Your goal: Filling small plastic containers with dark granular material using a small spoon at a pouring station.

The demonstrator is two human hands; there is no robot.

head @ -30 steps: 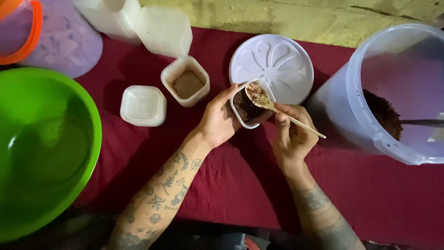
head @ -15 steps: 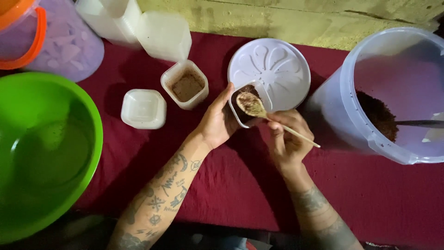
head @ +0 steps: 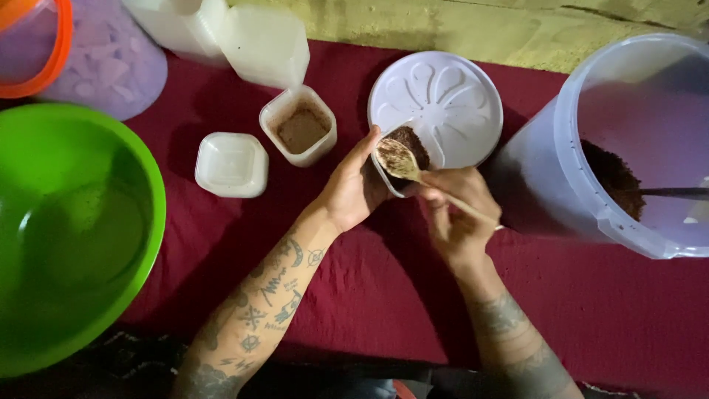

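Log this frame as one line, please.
left hand: holds small container, tilted | right hand: holds wooden spoon at its mouth | brown powder inside | red cloth

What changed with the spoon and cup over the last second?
The right hand lowered the spoon from above the rim into the small cup, which the left hand tipped further over. Both grips stayed; the filled cup, lid and bucket did not move.

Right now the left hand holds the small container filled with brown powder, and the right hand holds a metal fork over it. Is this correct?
Not quite. The right hand holds a wooden spoon, not a metal fork, as the head view shows. The rest stands: the left hand holds the small container with brown powder.
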